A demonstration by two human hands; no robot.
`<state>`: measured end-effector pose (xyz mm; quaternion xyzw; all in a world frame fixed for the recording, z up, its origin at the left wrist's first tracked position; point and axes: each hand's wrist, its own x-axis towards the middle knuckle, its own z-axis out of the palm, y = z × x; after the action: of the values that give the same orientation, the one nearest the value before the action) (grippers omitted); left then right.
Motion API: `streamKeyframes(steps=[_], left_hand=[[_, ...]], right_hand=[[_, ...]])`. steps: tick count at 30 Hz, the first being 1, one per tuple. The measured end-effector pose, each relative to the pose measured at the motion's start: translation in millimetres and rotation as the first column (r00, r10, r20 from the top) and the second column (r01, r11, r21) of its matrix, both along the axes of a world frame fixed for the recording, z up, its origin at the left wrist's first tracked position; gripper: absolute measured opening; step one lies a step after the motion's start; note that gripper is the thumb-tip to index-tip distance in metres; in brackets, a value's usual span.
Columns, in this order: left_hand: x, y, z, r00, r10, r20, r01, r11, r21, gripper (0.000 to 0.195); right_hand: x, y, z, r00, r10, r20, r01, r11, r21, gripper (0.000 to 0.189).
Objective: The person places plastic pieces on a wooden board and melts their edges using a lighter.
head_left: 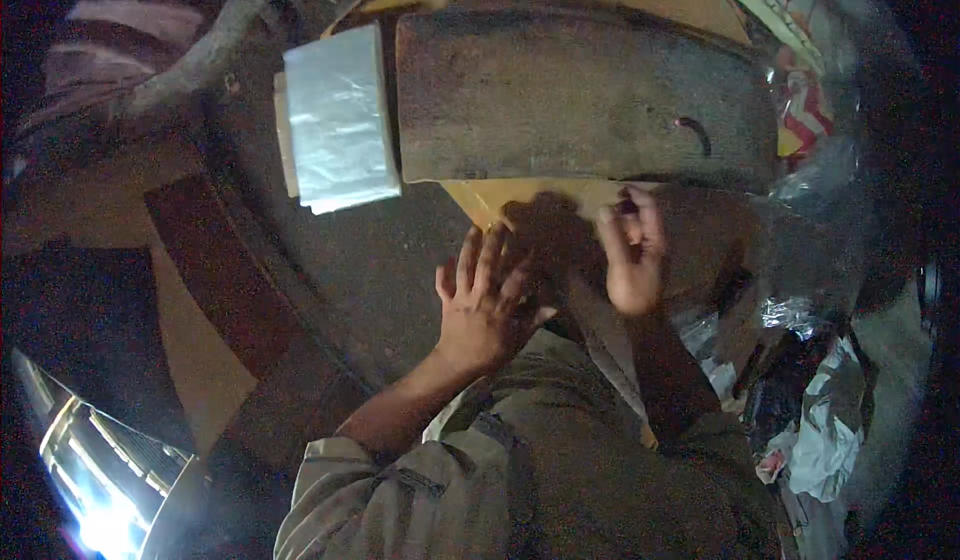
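Note:
My left hand [480, 297] lies with its fingers spread, its fingertips at the pointed end of a yellowish sheet [480, 196]. That sheet sticks out from under a wide, worn board [540, 102]. To the right, my right hand [634, 252] is raised with curled fingers near the board's front edge; it is blurred, and whether something small is between its fingers cannot be told. A short dark curved piece [696, 134] lies on the right part of the board. Left of the board sits a stack wrapped in silvery plastic [341, 117].
Crumpled plastic and paper [825, 425] lie at the right, below a red and white packet [806, 114]. A long pale object [776, 20] is at the upper right. A dark reddish strip [217, 275] lies at the left, above a bright lamp [109, 522]. Folded cloth [127, 42] shows at the upper left.

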<state>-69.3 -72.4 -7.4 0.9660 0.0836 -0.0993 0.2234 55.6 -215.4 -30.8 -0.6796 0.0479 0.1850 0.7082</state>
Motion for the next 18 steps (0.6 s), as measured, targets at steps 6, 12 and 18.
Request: streamKeyframes(steps=[6,12,18], left_hand=[[-27,10,17,0.998,0.039,-0.041,-0.041,0.998,-0.047,0.063],[-23,25,38,0.991,0.131,-0.038,-0.136,0.945,-0.298,0.062],[-20,38,16,0.835,0.228,-0.502,-0.365,-0.453,-0.813,0.071]], right_hand=[[1,41,16,0.922,0.242,-0.303,-0.221,0.97,0.103,0.034],[14,47,23,0.818,0.203,-0.538,-0.181,0.979,0.094,0.022],[-20,26,102,0.721,0.527,-0.451,-0.467,0.849,0.246,0.017]])
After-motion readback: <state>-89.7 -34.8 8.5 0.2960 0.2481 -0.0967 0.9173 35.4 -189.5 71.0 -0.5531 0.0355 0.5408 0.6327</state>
